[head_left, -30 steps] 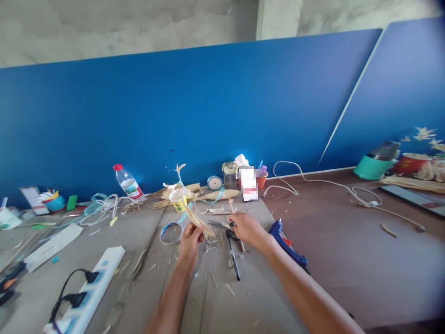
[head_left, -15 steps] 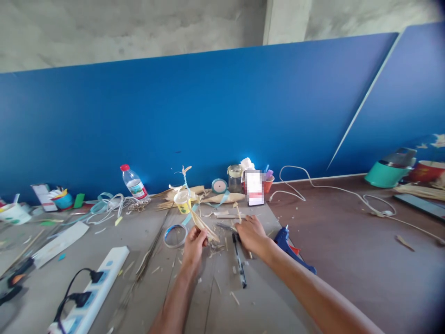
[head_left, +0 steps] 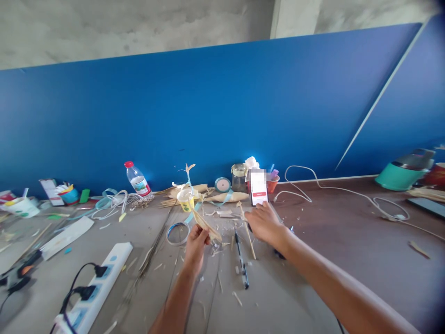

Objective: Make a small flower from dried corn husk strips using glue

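My left hand [head_left: 196, 245] is closed on a pale strip of dried husk [head_left: 211, 229], pinched between thumb and fingers and pointing up toward the yellow paper cup [head_left: 186, 200]. My right hand [head_left: 264, 223] reaches over the table just below the propped-up phone [head_left: 259, 189], its fingers curled downward. A dark bit shows by its fingertips, but what they hold is hidden. Under the right wrist, the glue gun [head_left: 280, 253] is mostly covered. Between the hands lie a black pen [head_left: 240, 260], a thin stick [head_left: 249, 239] and husk scraps.
A roll of tape [head_left: 178, 234] lies left of my left hand. Farther left are a power strip [head_left: 104, 283] with plugs and a second glue gun [head_left: 21, 271]. A water bottle [head_left: 138, 181], a glass jar [head_left: 238, 178] and a white cable [head_left: 333, 189] are along the blue partition [head_left: 208, 111].
My right hand has shifted right, away from the thin stick, and now covers most of the glue gun. My left hand keeps the husk strip. The view has turned slightly left.
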A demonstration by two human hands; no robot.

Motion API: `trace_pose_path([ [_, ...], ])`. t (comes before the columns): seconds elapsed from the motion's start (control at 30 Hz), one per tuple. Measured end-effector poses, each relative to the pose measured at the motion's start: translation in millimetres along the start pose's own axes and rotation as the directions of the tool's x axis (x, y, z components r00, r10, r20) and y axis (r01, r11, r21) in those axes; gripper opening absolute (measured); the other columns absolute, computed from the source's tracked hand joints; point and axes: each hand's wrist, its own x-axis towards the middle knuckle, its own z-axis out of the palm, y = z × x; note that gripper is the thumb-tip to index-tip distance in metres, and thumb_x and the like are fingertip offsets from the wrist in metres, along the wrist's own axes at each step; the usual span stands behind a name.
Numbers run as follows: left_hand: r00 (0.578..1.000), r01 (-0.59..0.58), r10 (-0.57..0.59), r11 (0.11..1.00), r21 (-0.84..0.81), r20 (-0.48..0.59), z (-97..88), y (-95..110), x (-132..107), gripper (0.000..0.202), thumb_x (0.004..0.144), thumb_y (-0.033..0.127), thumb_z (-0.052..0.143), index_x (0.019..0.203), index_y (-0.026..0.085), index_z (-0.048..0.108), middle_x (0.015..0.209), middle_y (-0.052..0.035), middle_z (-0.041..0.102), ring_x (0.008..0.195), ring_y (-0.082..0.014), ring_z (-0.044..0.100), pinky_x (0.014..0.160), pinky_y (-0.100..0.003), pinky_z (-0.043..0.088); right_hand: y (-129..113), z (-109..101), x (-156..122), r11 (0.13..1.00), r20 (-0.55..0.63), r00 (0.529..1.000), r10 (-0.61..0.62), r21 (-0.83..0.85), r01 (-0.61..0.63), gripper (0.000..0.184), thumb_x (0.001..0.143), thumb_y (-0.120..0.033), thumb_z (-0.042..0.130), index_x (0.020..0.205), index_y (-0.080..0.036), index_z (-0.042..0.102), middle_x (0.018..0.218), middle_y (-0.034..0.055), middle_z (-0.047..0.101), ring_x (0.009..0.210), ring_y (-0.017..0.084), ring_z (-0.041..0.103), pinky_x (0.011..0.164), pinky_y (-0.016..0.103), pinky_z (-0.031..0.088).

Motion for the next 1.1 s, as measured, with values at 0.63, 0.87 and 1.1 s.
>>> trace_pose_path([
  [0.63,0.986,-0.047,0.031,0.995,-0.093,-0.162,0.4,1.8,-0.3,0.028,0.064,0.037,0.068,0.076,0.016,0.055,0.061,0.0002,0.064,0.053,-0.0126,0.060,0.056,-0.025,0.046,-57.6,47.3,-34.5,0.128,0.007,0.993,0.115,0.992,-0.022,0.027,0.075,-0.037,0.053,0.092,-0.016,0.057,0.061,-0.0044,0.045,0.056,0.010,0.042,0.052,0.021,0.033],
  [0.87,0.979,-0.047,0.026,0.994,-0.102,-0.200,-0.5,-0.7,-0.8,0.029,0.067,0.039,0.067,0.077,0.017,0.053,0.059,0.0013,0.064,0.049,-0.0125,0.061,0.053,-0.024,0.046,-71.6,50.6,-40.1,0.376,-0.049,0.991,0.126,0.926,-0.002,0.024,0.074,-0.030,0.051,0.095,-0.020,0.057,0.067,-0.0016,0.056,0.058,0.013,0.048,0.056,0.023,0.037],
  [1.1,0.979,-0.010,0.014,1.000,0.020,-0.205,3.5,4.5,-3.6,0.028,0.072,0.041,0.060,0.080,0.017,0.050,0.061,-0.0005,0.065,0.045,-0.0126,0.059,0.048,-0.024,0.045,-71.6,53.1,-37.6,0.286,0.019,0.995,0.094,0.957,-0.045,0.022,0.077,-0.034,0.049,0.092,-0.019,0.056,0.062,-0.0034,0.048,0.056,0.012,0.043,0.052,0.022,0.035],
])
